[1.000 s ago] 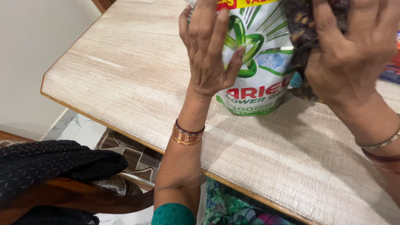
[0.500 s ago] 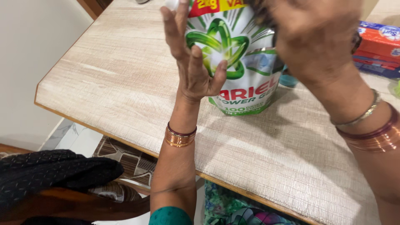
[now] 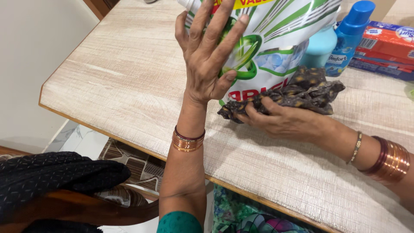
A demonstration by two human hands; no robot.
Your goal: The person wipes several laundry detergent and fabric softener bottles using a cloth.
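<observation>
Pale tabletop (image 3: 129, 82). Left hand (image 3: 209, 60) lay spread flat against the tilted pouch (image 3: 280, 39); right hand (image 3: 280, 121) clenched a cloth (image 3: 302, 92). With no real grip, the pouch could topple.

Left forearm comes straight up from the near edge, standing nearly vertical, with a stack of copper-coloured bangles around the wrist and a bit of teal sleeve at the elbow. The left hand (image 3: 209, 64) is open, fingers spread and pointing up and away, palm pressed flat forward, thumb angled out to the right. Right arm comes in from the right side, lying low and almost level, wearing a thin silver-coloured bracelet plus wide maroon and copper-coloured bangles. The right hand (image 3: 282, 118) is back-up, knuckles toward the camera, fingers curled closed in a grip, pointing left.
</observation>
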